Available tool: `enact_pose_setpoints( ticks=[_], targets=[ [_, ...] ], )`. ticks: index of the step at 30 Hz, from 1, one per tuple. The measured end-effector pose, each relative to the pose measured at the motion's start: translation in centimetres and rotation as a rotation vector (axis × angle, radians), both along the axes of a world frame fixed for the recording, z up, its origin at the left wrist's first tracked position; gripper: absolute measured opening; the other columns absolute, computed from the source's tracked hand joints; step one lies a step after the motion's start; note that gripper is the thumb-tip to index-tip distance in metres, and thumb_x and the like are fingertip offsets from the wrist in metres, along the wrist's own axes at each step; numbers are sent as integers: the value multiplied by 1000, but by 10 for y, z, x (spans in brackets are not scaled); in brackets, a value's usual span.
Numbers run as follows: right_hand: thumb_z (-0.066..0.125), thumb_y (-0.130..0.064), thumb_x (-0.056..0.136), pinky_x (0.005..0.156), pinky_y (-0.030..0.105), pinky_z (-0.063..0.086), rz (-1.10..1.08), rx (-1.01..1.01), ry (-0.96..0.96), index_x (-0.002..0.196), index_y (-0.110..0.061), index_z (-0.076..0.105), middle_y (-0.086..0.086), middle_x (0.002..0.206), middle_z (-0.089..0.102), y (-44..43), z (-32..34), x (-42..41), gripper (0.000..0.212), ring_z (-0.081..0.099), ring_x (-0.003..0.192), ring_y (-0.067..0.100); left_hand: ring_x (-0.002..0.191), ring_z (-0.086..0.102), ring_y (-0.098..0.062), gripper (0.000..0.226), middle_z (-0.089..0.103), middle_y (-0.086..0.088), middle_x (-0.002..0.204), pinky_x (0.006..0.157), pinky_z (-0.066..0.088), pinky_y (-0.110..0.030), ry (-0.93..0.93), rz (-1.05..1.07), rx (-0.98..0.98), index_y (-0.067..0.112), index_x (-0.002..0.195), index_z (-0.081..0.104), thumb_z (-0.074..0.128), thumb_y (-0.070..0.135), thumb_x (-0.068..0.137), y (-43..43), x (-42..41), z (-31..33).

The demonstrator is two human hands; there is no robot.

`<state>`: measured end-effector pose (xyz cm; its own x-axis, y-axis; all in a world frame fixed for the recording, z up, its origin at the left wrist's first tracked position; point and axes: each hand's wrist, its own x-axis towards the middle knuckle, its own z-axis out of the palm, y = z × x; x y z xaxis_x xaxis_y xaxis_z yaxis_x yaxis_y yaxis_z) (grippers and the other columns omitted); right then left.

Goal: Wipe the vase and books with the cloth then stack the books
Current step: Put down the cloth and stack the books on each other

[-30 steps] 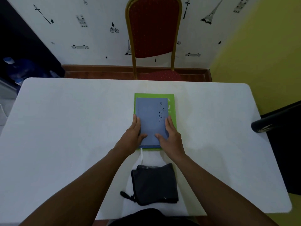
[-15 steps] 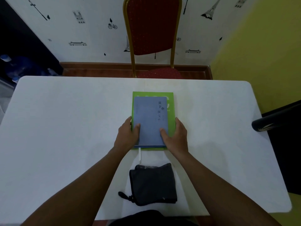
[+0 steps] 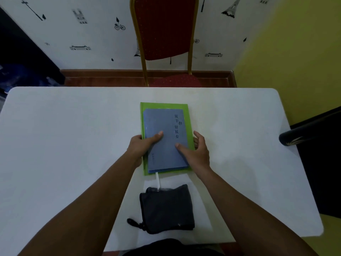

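Note:
A blue book (image 3: 164,126) lies on top of a larger green book (image 3: 190,124) in the middle of the white table (image 3: 73,135). My left hand (image 3: 142,146) grips the stack's left edge, thumb on the blue cover. My right hand (image 3: 197,152) holds the right edge, thumb on the blue cover and fingers spread beside the green book. A white ribbon bookmark (image 3: 157,180) hangs from the stack towards me. The folded dark cloth (image 3: 166,207) lies near the front edge, apart from both hands. No vase is in view.
A red chair with a gold frame (image 3: 164,34) stands behind the table's far edge. A dark chair arm (image 3: 295,137) reaches in at the right. The cloth rests on a white sheet (image 3: 201,204).
Both hands have slid from the top of the blue cover outwards to the side edges of the stack. The books have stayed in about the same place.

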<state>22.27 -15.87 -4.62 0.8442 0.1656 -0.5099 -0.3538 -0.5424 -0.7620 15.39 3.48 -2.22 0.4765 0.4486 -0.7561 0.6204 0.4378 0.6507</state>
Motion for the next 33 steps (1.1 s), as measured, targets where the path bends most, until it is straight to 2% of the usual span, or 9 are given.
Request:
enact_pose_setpoints(
  ticks=[2,6,11,13,15,20,23,27,33],
  targets=[
    [83,-64,61,98,44,57,-9,56,18,143,-48,38,-8,133,59,-5,1,0,95,61,117,15,82,75,-25,64,75,-11,102,62,62,-34,-46,-14,4,6,110,65,96,35,61,-5,1,8],
    [88,-42,76,84,30,59,-6,223,67,145,-45,40,-6,135,59,-13,5,-2,84,62,114,11,88,74,-30,72,71,-12,105,73,64,-47,-125,24,21,11,112,55,98,28,57,-13,0,21],
    [100,-30,58,95,45,60,22,326,133,156,-35,28,-2,140,53,-21,19,17,121,63,121,20,91,75,-27,69,73,-9,108,74,63,-48,-323,-99,127,11,113,54,97,21,61,-10,-11,36],
    [102,-19,53,92,46,62,84,325,136,145,-23,43,3,134,62,-19,29,30,109,66,117,23,93,74,-26,65,73,-8,108,74,63,-45,-388,-173,200,11,112,55,96,19,63,-5,-14,44],
    [103,-18,48,89,45,62,152,274,62,129,-24,48,0,128,65,-18,42,38,98,66,114,18,98,72,-23,66,72,-6,111,75,63,-41,-441,-235,272,12,114,55,96,18,62,0,-15,46],
    [95,6,58,75,15,57,203,239,-222,122,-22,35,-7,117,55,-15,56,33,93,58,103,-1,111,65,-12,77,67,4,125,86,60,-34,-522,-343,523,28,128,55,94,9,65,0,-25,30],
    [95,3,60,69,3,49,195,207,-306,121,-25,34,-5,116,57,-16,52,24,91,57,100,-5,111,62,-1,79,63,17,123,86,57,-20,-510,-317,604,46,126,48,90,9,71,-11,-32,24],
    [96,-6,65,72,1,48,129,198,-324,126,-22,40,-8,116,61,-27,40,13,84,62,102,2,115,54,9,71,56,25,127,91,51,-14,-526,-343,638,30,137,45,83,11,80,-22,-32,18],
    [93,-14,71,74,-1,47,72,183,-329,140,-20,43,-5,126,64,-26,30,2,85,62,115,15,125,55,-10,67,55,3,137,98,53,-23,-558,-289,658,17,147,37,72,19,90,-40,-38,8]
  ],
)
